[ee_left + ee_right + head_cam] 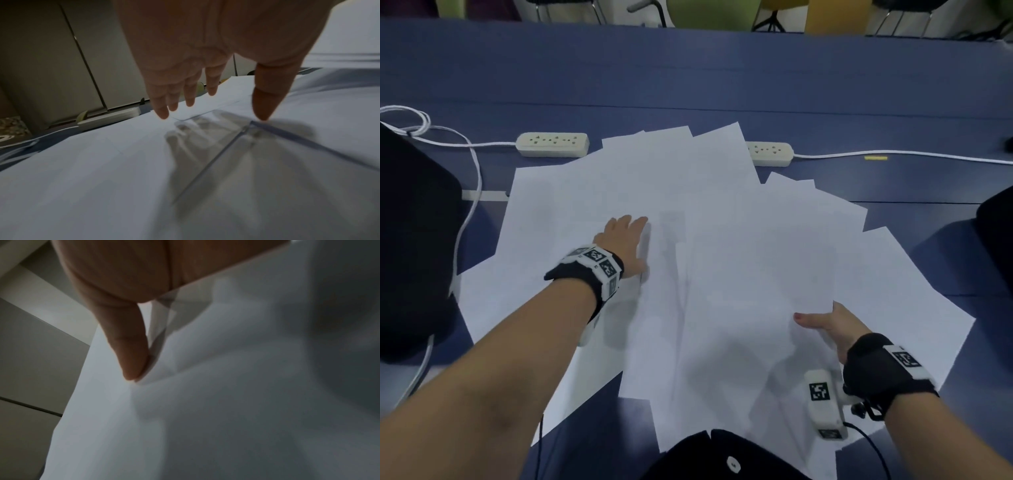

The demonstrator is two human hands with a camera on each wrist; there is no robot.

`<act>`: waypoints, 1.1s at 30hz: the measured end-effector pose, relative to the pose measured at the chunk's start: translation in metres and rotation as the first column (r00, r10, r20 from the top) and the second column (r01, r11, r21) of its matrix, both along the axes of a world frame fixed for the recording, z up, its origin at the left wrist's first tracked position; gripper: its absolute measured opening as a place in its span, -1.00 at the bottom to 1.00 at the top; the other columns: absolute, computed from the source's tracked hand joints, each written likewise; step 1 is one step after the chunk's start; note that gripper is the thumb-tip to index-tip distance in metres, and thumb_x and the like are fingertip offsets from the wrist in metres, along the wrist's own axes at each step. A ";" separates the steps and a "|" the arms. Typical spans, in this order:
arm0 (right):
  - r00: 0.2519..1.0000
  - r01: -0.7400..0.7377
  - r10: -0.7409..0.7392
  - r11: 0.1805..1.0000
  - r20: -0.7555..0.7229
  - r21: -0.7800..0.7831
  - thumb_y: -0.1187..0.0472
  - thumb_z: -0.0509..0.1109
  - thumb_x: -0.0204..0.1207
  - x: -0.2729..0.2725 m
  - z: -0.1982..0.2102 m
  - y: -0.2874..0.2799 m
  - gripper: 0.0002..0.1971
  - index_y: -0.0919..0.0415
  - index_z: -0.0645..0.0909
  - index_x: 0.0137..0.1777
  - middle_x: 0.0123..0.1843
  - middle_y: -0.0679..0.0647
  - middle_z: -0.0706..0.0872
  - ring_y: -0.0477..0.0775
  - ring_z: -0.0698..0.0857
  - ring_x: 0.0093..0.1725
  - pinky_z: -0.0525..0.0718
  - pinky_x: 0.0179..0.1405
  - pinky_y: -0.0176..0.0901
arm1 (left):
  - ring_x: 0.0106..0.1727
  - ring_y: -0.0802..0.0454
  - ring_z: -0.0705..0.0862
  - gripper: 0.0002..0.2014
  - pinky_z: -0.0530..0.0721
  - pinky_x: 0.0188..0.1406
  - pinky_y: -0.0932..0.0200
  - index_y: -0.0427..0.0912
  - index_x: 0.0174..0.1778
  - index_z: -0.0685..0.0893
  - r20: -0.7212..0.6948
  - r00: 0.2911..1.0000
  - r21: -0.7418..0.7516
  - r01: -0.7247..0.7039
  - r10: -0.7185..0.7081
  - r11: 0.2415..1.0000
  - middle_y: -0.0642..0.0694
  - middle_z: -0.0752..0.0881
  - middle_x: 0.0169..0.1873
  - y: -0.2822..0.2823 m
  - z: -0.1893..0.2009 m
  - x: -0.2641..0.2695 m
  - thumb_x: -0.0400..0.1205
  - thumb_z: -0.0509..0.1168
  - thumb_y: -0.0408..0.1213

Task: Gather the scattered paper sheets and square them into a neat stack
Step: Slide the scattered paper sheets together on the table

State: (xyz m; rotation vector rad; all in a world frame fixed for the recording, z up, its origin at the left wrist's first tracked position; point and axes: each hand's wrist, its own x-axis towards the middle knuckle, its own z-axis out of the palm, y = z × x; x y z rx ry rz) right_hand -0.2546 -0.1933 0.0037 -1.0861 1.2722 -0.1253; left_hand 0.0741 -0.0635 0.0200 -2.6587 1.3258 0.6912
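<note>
Several white paper sheets (722, 222) lie fanned and overlapping on the blue table (688, 78). My left hand (626, 236) reaches over the left part of the spread with its fingers straight. In the left wrist view the left hand (207, 91) casts a shadow on the paper sheets (102, 178). The thumb tip is at a sheet's edge, and contact is unclear. My right hand (822, 322) pinches the near right edge of a top sheet (756, 274), thumb on top and fingers hidden beneath. The right wrist view shows the thumb (133, 353) pressing that sheet (226, 386).
Two white power strips (553, 144) (770, 153) lie just behind the papers. A white cable (472, 164) loops at the left. Dark bulky objects sit at the left (410, 240) and right (996, 226) edges. A small yellow item (875, 158) lies at the right, with chairs beyond the table.
</note>
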 end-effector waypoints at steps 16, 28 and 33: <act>1.000 0.015 -0.015 1.000 0.017 -0.008 0.42 0.52 0.17 0.003 -0.004 0.000 -0.55 0.44 0.60 0.11 -0.15 0.24 0.72 0.19 0.69 -0.19 0.62 -0.28 -0.10 | 0.48 -0.46 0.28 -0.07 0.47 0.36 -0.28 -0.09 0.58 0.00 0.028 0.993 0.180 0.108 -0.115 0.978 -0.18 0.08 0.60 -0.029 -0.011 0.008 0.43 0.26 0.29; 0.999 -0.001 0.000 1.000 -0.035 -0.029 0.55 0.36 0.41 0.003 -0.002 -0.001 -0.80 0.33 0.55 -0.03 -0.20 0.13 0.67 0.14 0.63 -0.24 0.54 -0.29 -0.11 | 0.54 -0.41 0.25 -0.27 0.48 0.33 -0.24 -0.02 0.61 -0.05 -0.009 0.999 0.213 0.039 -0.038 0.976 -0.18 -0.01 0.65 0.043 -0.010 -0.069 0.59 -0.03 0.25; 0.999 -0.024 0.023 0.999 -0.040 -0.034 0.55 0.37 0.41 0.003 0.002 0.000 -0.83 0.28 0.57 -0.15 -0.20 0.15 0.68 0.14 0.63 -0.23 0.55 -0.27 -0.12 | 0.26 -0.22 0.60 -0.54 0.56 0.18 -0.04 -0.01 0.43 0.35 0.001 0.989 -0.004 -0.150 0.150 0.989 -0.16 0.62 0.30 0.038 0.004 -0.048 0.64 0.05 0.06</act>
